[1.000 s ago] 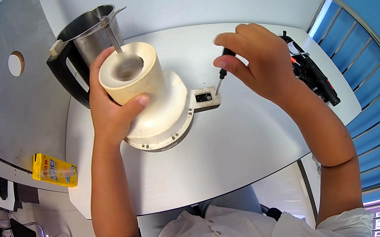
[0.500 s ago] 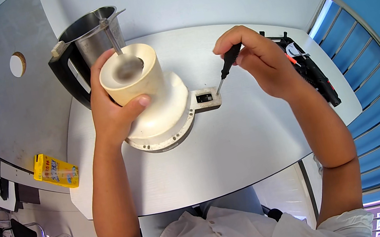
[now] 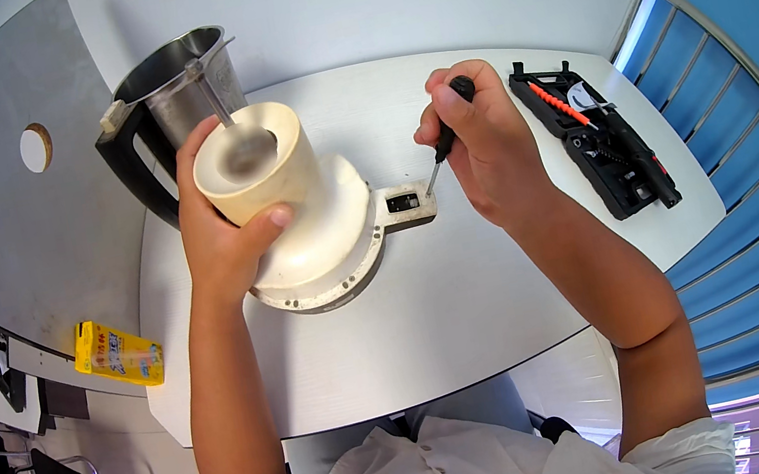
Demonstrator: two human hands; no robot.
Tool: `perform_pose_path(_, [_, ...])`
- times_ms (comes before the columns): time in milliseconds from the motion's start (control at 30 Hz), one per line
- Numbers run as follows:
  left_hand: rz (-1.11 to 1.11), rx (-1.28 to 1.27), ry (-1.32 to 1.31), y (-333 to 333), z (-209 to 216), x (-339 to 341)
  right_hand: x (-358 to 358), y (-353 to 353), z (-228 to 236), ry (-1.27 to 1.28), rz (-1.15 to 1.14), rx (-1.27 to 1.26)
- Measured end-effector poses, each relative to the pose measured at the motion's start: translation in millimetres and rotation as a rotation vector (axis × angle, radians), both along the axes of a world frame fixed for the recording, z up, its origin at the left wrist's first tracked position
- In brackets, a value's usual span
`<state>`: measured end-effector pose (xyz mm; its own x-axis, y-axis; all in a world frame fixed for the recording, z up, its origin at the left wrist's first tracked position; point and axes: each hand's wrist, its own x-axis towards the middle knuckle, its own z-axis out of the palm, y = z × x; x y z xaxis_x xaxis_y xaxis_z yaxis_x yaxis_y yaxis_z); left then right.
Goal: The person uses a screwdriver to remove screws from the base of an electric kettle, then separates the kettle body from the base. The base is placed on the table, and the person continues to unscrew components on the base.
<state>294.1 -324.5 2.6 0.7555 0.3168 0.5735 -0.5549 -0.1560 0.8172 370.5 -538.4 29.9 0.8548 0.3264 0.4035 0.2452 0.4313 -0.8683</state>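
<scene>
My left hand (image 3: 222,234) is wrapped around the cream-white neck of a soymilk maker's head (image 3: 326,221), tilted over the table. A metal shaft with a blurred round end (image 3: 245,151) stands up from its hollow top. To the right, a tab (image 3: 406,205) with a black socket juts from the head's rim. My right hand (image 3: 494,136) closes around the black handle of a screwdriver (image 3: 446,140). The screwdriver slants down, its thin tip at the tab's outer end. Whether the tip sits in a screw is too small to tell.
A steel jug (image 3: 202,96) with a black handle stands at the back left. On the right lies an open black tool case (image 3: 602,147) with an orange flexible shaft. A yellow carton (image 3: 118,354) is by the table's left edge. Metal railings (image 3: 733,109) run beyond the right side.
My right hand has turned, its fingers now closing around the screwdriver's handle, which stands more upright. The tip stays at the tab. The whole view has shifted slightly.
</scene>
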Motion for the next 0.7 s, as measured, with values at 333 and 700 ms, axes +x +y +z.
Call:
perform_pose_path(333, [0.021, 0.016, -0.007, 0.1, -0.9, -0.2, 12.8, -18.9, 0.1, -0.235, -0.079, -0.192])
perform_pose_path(700, [-0.002, 0.014, -0.002, 0.9, -0.7, -0.4, 5.3, -10.5, -6.6, -0.169, 0.019, 0.058])
